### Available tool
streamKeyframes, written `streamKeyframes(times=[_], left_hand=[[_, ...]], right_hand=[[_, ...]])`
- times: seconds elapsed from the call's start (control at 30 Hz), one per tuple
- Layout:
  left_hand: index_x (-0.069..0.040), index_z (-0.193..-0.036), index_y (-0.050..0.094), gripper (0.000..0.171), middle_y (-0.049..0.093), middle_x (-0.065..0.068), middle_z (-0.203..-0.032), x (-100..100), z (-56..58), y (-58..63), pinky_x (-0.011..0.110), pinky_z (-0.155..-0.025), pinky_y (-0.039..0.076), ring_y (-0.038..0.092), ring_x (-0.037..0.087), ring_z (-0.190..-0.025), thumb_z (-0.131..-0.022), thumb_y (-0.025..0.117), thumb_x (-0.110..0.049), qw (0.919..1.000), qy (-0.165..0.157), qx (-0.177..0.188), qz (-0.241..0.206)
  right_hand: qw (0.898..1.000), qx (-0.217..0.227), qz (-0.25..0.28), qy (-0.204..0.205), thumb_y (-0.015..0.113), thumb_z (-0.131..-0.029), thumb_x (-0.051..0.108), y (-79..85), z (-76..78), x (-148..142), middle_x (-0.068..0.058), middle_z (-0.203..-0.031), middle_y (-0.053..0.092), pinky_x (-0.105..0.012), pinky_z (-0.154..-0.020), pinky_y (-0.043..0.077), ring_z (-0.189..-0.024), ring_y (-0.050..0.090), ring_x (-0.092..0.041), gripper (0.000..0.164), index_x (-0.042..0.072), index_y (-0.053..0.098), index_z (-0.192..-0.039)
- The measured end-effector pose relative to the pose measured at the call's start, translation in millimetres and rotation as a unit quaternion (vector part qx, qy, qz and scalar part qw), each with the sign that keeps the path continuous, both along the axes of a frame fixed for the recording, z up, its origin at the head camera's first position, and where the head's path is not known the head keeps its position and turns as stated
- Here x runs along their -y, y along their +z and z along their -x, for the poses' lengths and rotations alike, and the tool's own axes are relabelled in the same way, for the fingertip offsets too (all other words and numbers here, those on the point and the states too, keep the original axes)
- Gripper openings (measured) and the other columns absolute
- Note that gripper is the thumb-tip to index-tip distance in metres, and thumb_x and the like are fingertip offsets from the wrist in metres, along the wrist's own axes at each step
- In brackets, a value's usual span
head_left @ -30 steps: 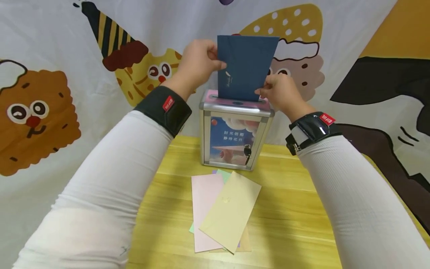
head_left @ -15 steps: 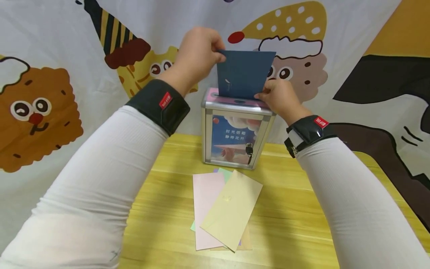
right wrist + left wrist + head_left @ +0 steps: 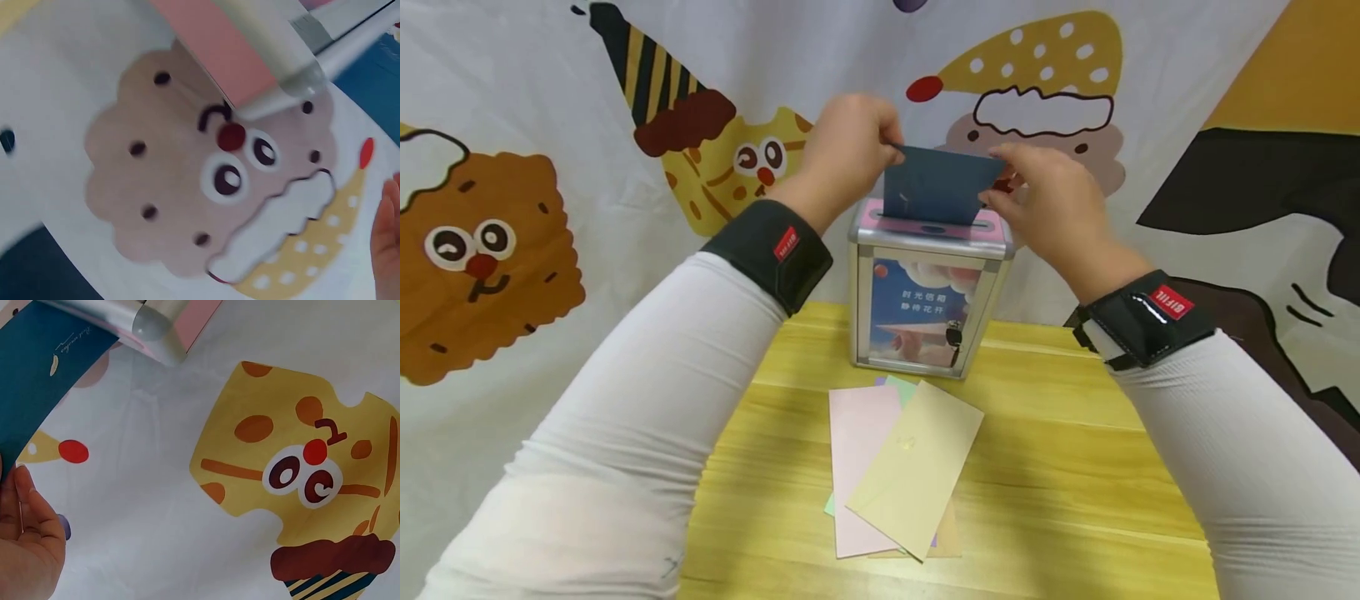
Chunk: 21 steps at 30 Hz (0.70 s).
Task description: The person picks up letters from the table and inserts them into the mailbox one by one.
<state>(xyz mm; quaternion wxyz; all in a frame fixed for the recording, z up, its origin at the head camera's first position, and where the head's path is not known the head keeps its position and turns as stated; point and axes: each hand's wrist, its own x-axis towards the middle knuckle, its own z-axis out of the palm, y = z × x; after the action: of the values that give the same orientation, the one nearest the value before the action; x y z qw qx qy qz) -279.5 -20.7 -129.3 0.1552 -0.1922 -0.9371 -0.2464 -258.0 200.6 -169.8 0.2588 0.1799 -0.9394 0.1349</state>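
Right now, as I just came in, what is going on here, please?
A person's left hand pinches the upper left corner of a dark blue card, whose lower part is in the slot on top of a small box. The right hand is at the card's right edge; whether it grips, I cannot tell. On the table in front of the box lies a pile of pastel papers, a yellow one uppermost.

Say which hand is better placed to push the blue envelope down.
Probably the left hand: it pinches a top corner of the blue envelope; the right hand, at the other side, shows no clear grip.
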Motion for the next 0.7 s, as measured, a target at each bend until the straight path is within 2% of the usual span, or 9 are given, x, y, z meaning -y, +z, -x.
streamKeyframes(times=[0.07, 0.13, 0.27, 0.47, 0.7], left_hand=[[-0.005, -0.100, 0.069, 0.014, 0.064, 0.006, -0.105, -1, 0.2, -2.5, 0.029, -0.087, 0.047, 0.057, 0.019, -0.103, -0.096, 0.059, -0.015, 1.0000, 0.000, 0.003, -0.001], [-0.005, -0.100, 0.069, 0.014, 0.064, 0.006, -0.104, -2, 0.0, -4.4, 0.029, -0.087, 0.047, 0.058, 0.019, -0.102, -0.096, 0.060, -0.015, 1.0000, -0.003, 0.005, -0.004], [-0.006, -0.102, 0.070, 0.016, 0.064, 0.006, -0.104, -4, 0.0, -7.9, 0.029, -0.086, 0.048, 0.057, 0.019, -0.099, -0.096, 0.060, -0.016, 0.9998, -0.003, 0.016, -0.007], [-0.006, -0.100, 0.070, 0.015, 0.065, 0.006, -0.103, -6, 2.3, -18.6, 0.030, -0.085, 0.047, 0.057, 0.019, -0.095, -0.097, 0.059, -0.016, 0.9999, -0.013, 0.011, -0.002], [-0.007, -0.102, 0.068, 0.014, 0.065, 0.006, -0.105, -8, 6.7, -31.9, 0.030, -0.084, 0.047, 0.056, 0.018, -0.092, -0.098, 0.058, -0.016, 0.9999, -0.009, 0.005, 0.010]], right_hand=[[0.998, -0.063, -0.024, 0.017, 0.065, -0.093, 0.014, 2.9, -6.2, 0, -0.020, -0.109, 0.065, -0.051, -0.080, 0.049, -0.101, 0.059, -0.035, 0.043, 0.005, 0.054, -0.134], [0.991, -0.120, -0.040, 0.039, 0.063, -0.094, 0.012, 4.3, -11.2, 1, -0.019, -0.108, 0.066, -0.050, -0.077, 0.051, -0.100, 0.059, -0.035, 0.035, 0.004, 0.060, -0.128], [0.977, -0.184, -0.076, 0.070, 0.060, -0.095, 0.009, 6.1, -14.9, 3, -0.017, -0.102, 0.067, -0.049, -0.074, 0.053, -0.097, 0.060, -0.034, 0.020, -0.001, 0.068, -0.111], [0.977, -0.164, -0.124, 0.061, 0.059, -0.094, 0.000, 4.3, -11.2, 8, -0.018, -0.097, 0.065, -0.048, -0.077, 0.054, -0.095, 0.059, -0.034, 0.017, -0.003, 0.069, -0.107], [0.977, -0.152, -0.136, 0.056, 0.058, -0.093, -0.004, -3.2, -1.8, 9, -0.019, -0.094, 0.065, -0.046, -0.075, 0.055, -0.091, 0.060, -0.034, 0.016, -0.005, 0.069, -0.105]])
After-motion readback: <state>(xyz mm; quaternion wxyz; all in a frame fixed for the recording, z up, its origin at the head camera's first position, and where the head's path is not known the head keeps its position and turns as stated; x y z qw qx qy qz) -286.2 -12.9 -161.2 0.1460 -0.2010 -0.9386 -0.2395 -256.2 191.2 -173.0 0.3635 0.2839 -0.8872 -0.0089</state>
